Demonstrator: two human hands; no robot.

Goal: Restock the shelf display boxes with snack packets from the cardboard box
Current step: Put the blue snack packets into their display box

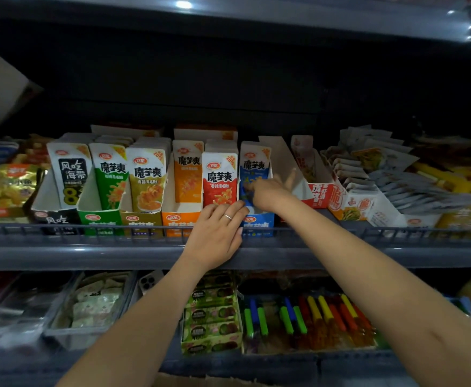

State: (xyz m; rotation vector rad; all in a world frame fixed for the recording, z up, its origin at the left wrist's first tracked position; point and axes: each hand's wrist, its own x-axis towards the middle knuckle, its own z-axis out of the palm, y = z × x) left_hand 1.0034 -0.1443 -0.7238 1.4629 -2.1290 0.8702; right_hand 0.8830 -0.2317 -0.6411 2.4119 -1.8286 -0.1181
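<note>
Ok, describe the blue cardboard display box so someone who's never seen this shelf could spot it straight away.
Find the grey upper shelf with the wire front rail and its row of upright cardboard boxes. The blue cardboard display box stands where the right hand reaches in, beside the red snack packet. It is the row's only blue-fronted box.

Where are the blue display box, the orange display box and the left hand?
blue display box (258, 222): head view, on its front panel.
orange display box (178, 219): head view, on its front panel.
left hand (217, 233): head view, on the hand's back.
</note>
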